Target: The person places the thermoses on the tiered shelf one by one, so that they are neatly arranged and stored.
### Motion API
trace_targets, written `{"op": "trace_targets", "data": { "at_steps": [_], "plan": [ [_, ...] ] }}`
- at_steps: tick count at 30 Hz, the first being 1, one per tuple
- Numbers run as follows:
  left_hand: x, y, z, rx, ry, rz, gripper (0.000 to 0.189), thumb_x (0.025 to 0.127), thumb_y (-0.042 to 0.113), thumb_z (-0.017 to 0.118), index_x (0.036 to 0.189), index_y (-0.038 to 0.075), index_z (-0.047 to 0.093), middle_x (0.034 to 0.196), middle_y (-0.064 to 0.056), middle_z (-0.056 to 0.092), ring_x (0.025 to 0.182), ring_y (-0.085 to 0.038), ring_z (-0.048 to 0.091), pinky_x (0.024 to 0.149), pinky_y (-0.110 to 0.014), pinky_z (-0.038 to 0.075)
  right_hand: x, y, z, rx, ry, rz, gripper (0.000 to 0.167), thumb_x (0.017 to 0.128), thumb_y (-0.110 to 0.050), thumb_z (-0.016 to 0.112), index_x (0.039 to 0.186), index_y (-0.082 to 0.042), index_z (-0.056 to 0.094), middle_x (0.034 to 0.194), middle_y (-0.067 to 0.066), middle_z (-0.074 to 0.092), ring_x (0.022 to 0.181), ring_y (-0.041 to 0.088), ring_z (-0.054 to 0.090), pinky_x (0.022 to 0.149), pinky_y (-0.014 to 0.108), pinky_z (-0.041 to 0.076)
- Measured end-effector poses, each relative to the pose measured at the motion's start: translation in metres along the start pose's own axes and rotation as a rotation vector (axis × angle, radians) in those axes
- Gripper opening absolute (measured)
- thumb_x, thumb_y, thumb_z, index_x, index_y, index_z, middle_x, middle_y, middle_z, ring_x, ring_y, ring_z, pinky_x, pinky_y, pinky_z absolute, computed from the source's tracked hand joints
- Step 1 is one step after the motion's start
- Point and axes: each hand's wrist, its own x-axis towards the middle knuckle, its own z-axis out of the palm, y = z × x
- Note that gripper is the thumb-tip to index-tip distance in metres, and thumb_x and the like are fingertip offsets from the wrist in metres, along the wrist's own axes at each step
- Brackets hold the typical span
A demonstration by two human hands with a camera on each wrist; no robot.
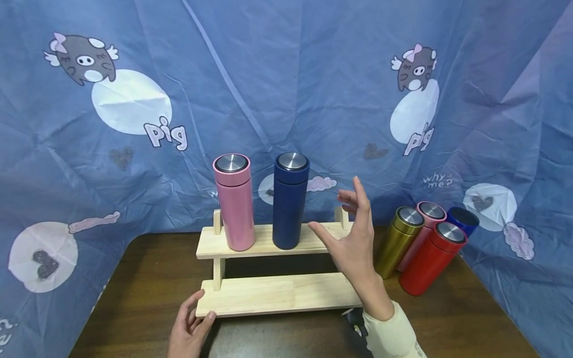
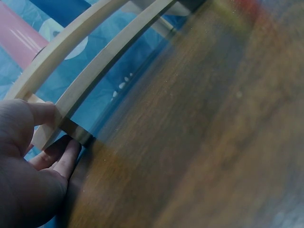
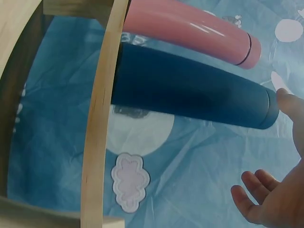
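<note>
A light wooden two-tier display shelf stands on the table. My left hand grips the left end of its lower board, thumb at the front edge and fingers around the corner, as the left wrist view also shows. Upright on the upper board are a pink thermos bottle and, to its right, a dark blue thermos bottle, both with silver-topped lids. My right hand is raised in front of the upper board's right part, holding nothing. Its thumb and fingers are spread, the thumb pointing toward the blue bottle.
At the table's right stand several more thermos bottles close together: gold, red, another pink and another blue. A blue printed cloth hangs behind and around the brown table.
</note>
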Motion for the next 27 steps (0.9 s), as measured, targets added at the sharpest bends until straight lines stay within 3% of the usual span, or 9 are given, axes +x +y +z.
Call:
{"op": "trace_targets", "data": {
  "at_steps": [6, 7, 14, 20, 27],
  "plan": [
    [0.001, -0.007, 0.0, -0.015, 0.004, 0.015, 0.061, 0.099, -0.005, 0.079, 0.153, -0.006, 0.05, 0.121, -0.007, 0.078, 0.103, 0.002, 0.072, 0.086, -0.013, 0.057, -0.007, 0.005, -0.016, -0.016, 0.021, 0.013, 0.109, 0.094, -0.063, 0.084, 0.172, -0.008, 0.031, 0.141, 0.022, 0.062, 0.131, 0.038, 0.062, 0.117, 0.028, 0.046],
    [0.002, -0.01, -0.001, -0.01, -0.004, 0.006, 0.062, 0.1, -0.002, 0.079, 0.154, -0.006, 0.049, 0.124, -0.008, 0.078, 0.104, 0.002, 0.071, 0.087, -0.013, 0.057, -0.009, 0.005, -0.018, -0.022, 0.024, 0.015, 0.109, 0.094, -0.066, 0.082, 0.172, -0.008, 0.032, 0.141, 0.023, 0.062, 0.131, 0.038, 0.062, 0.117, 0.027, 0.046],
    [0.011, -0.038, -0.006, 0.026, 0.013, -0.045, 0.063, 0.099, 0.009, 0.086, 0.154, 0.012, 0.056, 0.117, 0.017, 0.076, 0.107, 0.0, 0.073, 0.089, -0.016, 0.059, -0.021, 0.01, -0.035, -0.066, 0.022, -0.006, 0.107, 0.095, -0.066, 0.08, 0.169, -0.003, 0.034, 0.139, 0.024, 0.062, 0.13, 0.033, 0.063, 0.118, 0.023, 0.045],
    [0.013, -0.049, -0.007, -0.03, -0.012, 0.041, 0.06, 0.099, 0.004, 0.084, 0.153, 0.013, 0.059, 0.123, 0.009, 0.077, 0.107, 0.0, 0.073, 0.089, -0.015, 0.058, -0.031, 0.014, -0.046, -0.073, 0.049, -0.041, 0.105, 0.096, -0.064, 0.081, 0.166, 0.001, 0.038, 0.136, 0.025, 0.064, 0.128, 0.023, 0.064, 0.117, 0.022, 0.045],
    [0.011, -0.045, -0.007, 0.005, 0.006, 0.029, 0.059, 0.099, 0.006, 0.085, 0.151, 0.017, 0.06, 0.12, 0.014, 0.076, 0.107, 0.001, 0.073, 0.088, -0.015, 0.058, -0.038, 0.021, -0.054, -0.063, 0.092, -0.056, 0.102, 0.096, -0.063, 0.081, 0.163, 0.003, 0.042, 0.134, 0.028, 0.065, 0.128, 0.017, 0.064, 0.114, 0.021, 0.047]
  ]
}}
